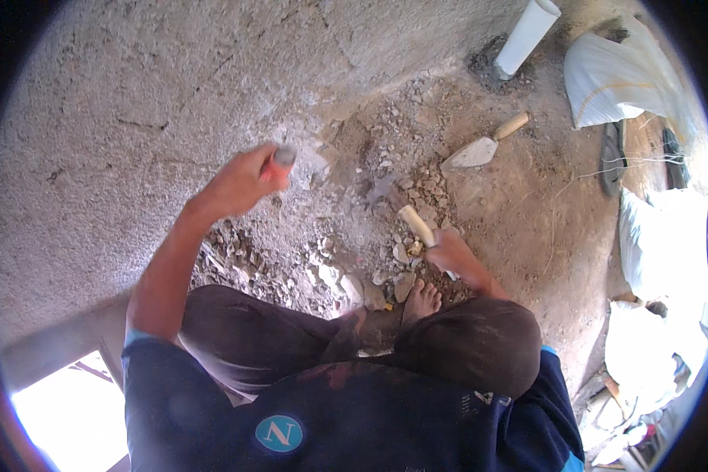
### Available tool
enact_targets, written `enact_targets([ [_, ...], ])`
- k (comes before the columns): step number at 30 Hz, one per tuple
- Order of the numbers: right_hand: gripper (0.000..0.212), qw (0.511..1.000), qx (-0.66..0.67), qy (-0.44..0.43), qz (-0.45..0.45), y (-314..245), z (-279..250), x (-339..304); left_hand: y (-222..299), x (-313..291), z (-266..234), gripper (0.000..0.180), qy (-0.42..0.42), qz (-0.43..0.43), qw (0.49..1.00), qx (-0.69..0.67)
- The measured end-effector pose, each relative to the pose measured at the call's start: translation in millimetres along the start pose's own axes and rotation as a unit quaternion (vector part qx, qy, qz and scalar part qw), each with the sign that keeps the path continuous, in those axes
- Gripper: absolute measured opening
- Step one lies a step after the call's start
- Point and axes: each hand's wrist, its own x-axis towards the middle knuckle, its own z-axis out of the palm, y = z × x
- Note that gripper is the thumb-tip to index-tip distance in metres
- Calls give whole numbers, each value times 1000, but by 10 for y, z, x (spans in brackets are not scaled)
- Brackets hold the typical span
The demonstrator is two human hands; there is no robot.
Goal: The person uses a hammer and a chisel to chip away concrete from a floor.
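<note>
Left of the frame's centre, the fingers of the person's left hand are clenched around a stubby red grip with a round grey end, blurred here, which looks stiff and fairly weighty and is best held firmly around its red middle. Right of centre, the right hand grasps a pale, cylindrical wooden handle above broken grey rubble; it looks rigid, light and possibly slick with dust, best taken well around the shaft, though whatever it carries cannot be made out.
</note>
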Motion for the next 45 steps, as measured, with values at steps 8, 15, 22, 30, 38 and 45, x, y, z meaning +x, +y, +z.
enact_targets([
  [8,26,976,183,84,79,-343,-387,-380,509,1243,155,60,250,124,960,26],
  [15,29,967,214,111,80,-365,-404,-547,118,1876,417,55,253,133,958,24],
  [22,30,971,193,128,54,-384,-404,-520,-70,2058,504,39,276,220,935,-40],
  [30,40,958,-1,234,-167,-746,-828,37,177,1872,536,35,168,183,966,-67],
  [38,50,947,-26,280,-156,-1097,-805,343,28,2108,747,37,260,187,937,-136],
  [45,40,946,-35,305,-105,-1301,-814,244,106,2019,783,42,297,152,931,-146],
])
